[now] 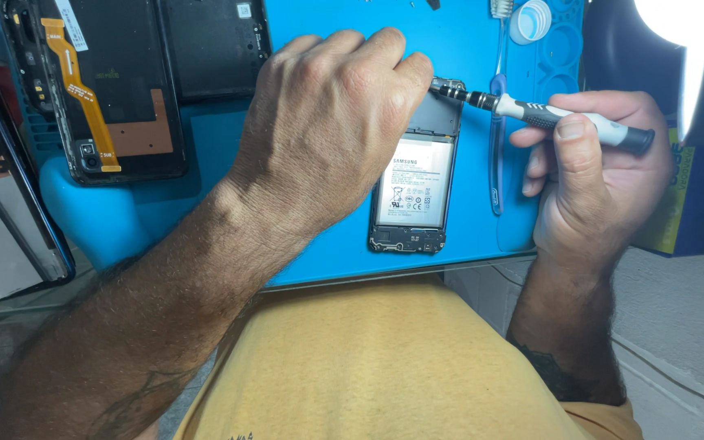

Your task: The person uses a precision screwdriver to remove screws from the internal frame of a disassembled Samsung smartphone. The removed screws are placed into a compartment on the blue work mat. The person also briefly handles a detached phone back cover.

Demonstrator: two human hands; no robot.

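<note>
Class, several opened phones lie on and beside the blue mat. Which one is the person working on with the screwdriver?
The opened phone with the white battery, mid-mat: the left hand rests on it and the right hand aims the screwdriver at its top. The others lie untouched at left.

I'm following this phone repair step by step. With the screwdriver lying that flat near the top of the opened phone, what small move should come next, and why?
Probably tilt the screwdriver more upright. The right hand holds it almost level, its tip at the top edge of the opened phone, where the left hand covers the contact point. A bit lying that flat seems likely to slip.
</note>
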